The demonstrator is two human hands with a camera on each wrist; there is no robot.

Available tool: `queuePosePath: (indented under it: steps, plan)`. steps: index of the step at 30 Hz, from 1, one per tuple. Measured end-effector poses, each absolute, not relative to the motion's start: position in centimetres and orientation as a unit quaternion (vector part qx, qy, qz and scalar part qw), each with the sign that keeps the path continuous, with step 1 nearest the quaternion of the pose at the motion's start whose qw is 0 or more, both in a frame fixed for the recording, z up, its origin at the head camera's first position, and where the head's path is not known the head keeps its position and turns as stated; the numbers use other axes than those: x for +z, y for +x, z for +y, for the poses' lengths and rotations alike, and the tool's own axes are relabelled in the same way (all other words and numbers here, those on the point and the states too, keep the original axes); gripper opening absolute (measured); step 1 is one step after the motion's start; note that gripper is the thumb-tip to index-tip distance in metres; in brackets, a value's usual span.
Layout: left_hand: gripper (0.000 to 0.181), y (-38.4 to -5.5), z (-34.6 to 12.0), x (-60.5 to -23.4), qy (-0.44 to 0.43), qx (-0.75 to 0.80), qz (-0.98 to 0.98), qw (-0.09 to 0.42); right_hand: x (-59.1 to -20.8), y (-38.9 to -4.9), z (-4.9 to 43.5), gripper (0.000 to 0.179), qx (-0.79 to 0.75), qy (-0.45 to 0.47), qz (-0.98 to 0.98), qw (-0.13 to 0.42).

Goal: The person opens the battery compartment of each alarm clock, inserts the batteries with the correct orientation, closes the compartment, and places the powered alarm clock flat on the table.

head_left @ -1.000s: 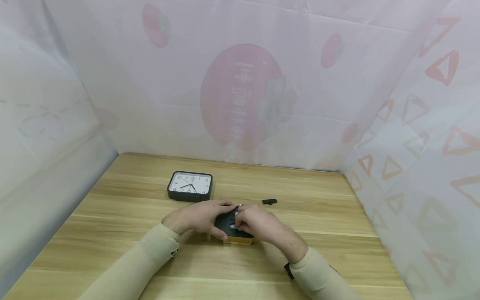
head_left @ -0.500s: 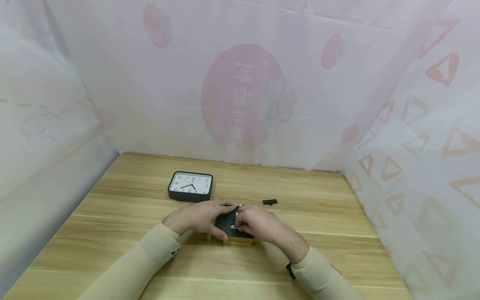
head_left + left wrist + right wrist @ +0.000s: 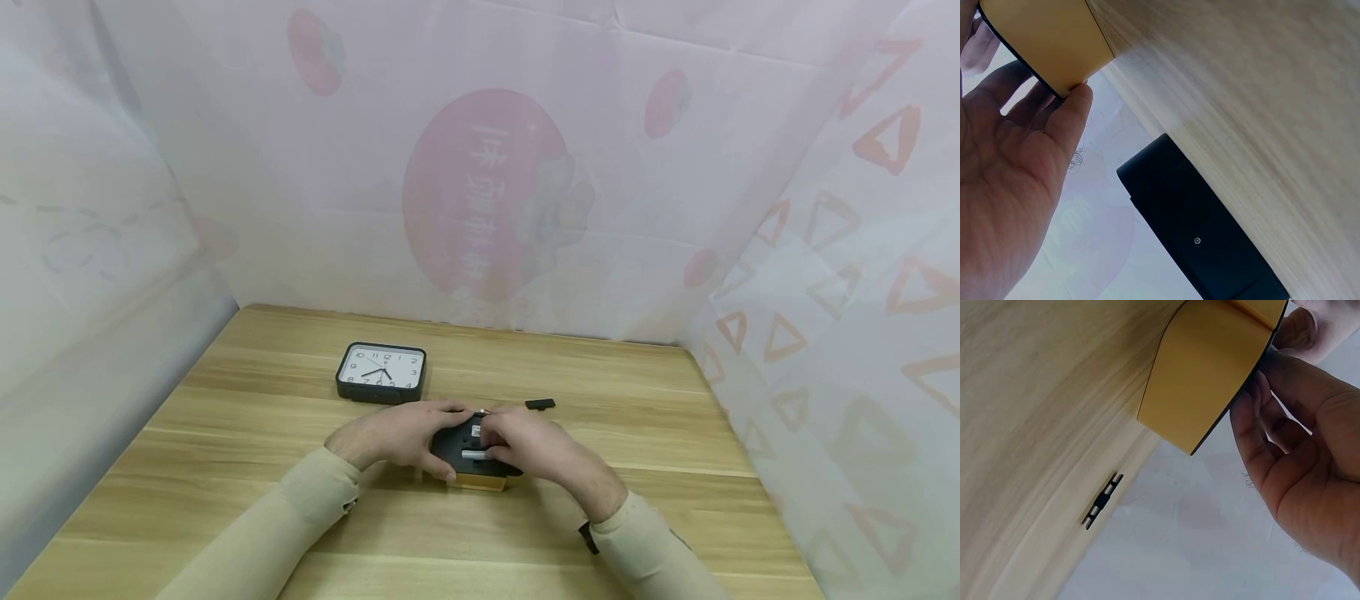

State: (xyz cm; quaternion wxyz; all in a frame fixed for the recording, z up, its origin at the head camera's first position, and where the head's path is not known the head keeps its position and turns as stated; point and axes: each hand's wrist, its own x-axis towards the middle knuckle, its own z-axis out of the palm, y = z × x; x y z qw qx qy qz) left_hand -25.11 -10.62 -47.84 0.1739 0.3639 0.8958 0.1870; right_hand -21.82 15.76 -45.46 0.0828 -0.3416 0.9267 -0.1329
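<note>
A yellow-sided clock (image 3: pixel 480 482) lies on the table with its black back up and its face hidden. From its left side, my left hand (image 3: pixel 405 435) grips the casing, thumb at the near edge and fingers at the far edge. A silvery battery (image 3: pixel 473 455) lies in the slot in the back. My right hand (image 3: pixel 528 442) has curled fingers at the battery's right end, pinching it between thumb and forefinger as far as I can see. The right wrist view shows the clock's yellow side (image 3: pixel 1204 375) beside the right hand's fingers; the fingertips are partly hidden.
A black-framed clock (image 3: pixel 381 369) lies face up behind my left hand; the left wrist view shows its dark side (image 3: pixel 1191 219). A small black battery cover (image 3: pixel 540 404) lies on the wooden table (image 3: pixel 420 550) behind the right hand. Printed cloth walls (image 3: pixel 600 275) enclose the table.
My right hand has shifted slightly to the right, uncovering more of the battery and of the black back. The left hand and the yellow-sided clock have stayed in place.
</note>
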Motion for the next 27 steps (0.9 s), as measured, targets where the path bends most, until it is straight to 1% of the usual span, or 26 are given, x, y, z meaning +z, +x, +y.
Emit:
queuePosePath:
  steps: [5, 13, 18, 27]
  plan:
    - [0.106, -25.08, -10.57, -47.85, 0.358, 0.186, 0.898, 0.175, -45.52, -22.06, 16.25, 0.013, -0.136, -0.332, 0.93, 0.085]
    - [0.106, -25.05, -10.57, -47.83, 0.361, 0.187, 0.897, 0.174, -45.69, -22.21, 16.27, 0.017, -0.157, -0.316, 0.929, 0.109]
    - [0.106, -25.05, -10.6, -47.85, 0.361, 0.187, 0.897, 0.174, -45.77, -22.15, 16.02, 0.018, -0.152, -0.314, 0.931, 0.11]
    - [0.105, -24.96, -10.63, -47.73, 0.362, 0.186, 0.897, 0.174, -45.54, -21.87, 15.54, 0.027, -0.152, -0.307, 0.932, 0.118]
